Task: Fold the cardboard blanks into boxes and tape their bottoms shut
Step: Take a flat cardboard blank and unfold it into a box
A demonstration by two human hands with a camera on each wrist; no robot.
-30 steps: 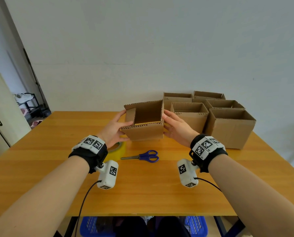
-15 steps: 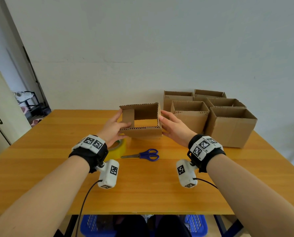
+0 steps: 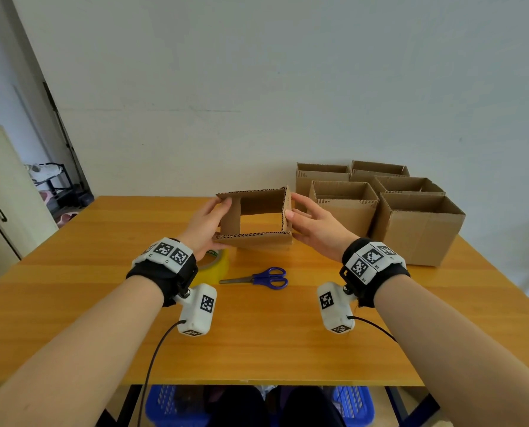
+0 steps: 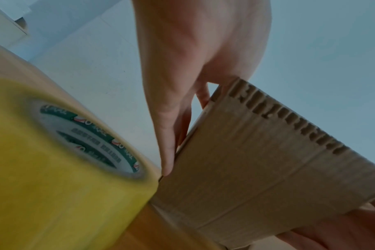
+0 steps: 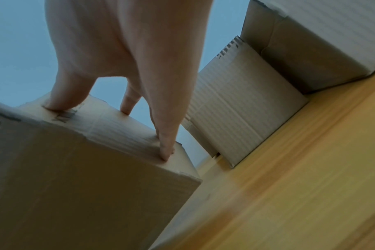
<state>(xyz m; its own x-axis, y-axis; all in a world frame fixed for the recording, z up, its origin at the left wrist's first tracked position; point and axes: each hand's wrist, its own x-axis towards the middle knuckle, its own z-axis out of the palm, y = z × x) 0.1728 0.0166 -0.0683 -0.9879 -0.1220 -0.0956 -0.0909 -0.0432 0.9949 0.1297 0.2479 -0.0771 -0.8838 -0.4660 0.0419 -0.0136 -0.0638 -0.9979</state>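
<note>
Cardboard blank [image 3: 257,220], opened into a square tube, both ends open (we see the counter [image 3: 103,303] through it), held between our hands at counter centre. Left to right: left hand [image 3: 206,224], fingers straight against the blank's left wall; yellow tape roll [image 3: 218,266] below that wrist, just beside the blank; blue-handled scissors [image 3: 261,278] nearer us; right hand [image 3: 314,229], fingers straight, tips pressing the right wall; five folded boxes [image 3: 417,229] grouped at far right.
</note>
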